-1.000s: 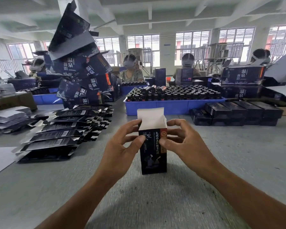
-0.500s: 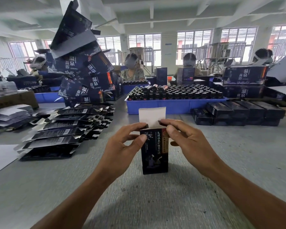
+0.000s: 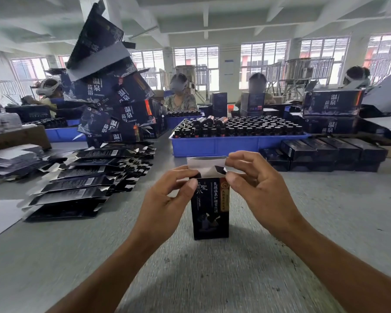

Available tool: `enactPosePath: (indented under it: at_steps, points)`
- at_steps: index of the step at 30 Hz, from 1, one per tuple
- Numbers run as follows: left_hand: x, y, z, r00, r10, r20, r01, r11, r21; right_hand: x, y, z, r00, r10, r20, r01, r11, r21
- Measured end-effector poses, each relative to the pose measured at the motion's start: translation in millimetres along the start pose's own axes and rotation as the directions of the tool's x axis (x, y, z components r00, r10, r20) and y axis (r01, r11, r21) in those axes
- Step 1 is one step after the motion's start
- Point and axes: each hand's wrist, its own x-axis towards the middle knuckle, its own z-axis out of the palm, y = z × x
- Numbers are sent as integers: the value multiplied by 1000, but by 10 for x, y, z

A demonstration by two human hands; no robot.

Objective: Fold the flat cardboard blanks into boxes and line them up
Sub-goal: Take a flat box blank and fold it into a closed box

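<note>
With flat blanks (image 3: 68, 195) stacked at my left, my left hand (image 3: 167, 199) and right hand (image 3: 257, 188) pinch the top flaps of the upright box (image 3: 210, 211) on the table (image 3: 325, 222); light, thin card, likely creasing easily, best held by its edges.

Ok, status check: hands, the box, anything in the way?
Left hand and right hand both pinching the top flaps. Dark box upright on the table, white top flap still unfolded. Nothing blocking.
</note>
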Motion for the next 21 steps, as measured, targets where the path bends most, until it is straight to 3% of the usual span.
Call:
enactPosePath:
  at_steps: [8,21]
  points:
    - [-6,23,-6,1000,-10,17,10,1000,20,-29,-14,67,994,-88,-70,85,995,-43]
    - [-9,109,58,998,-29,-61,23,995,-97,-23,-1,34,996,-59,-67,56,997,-54]
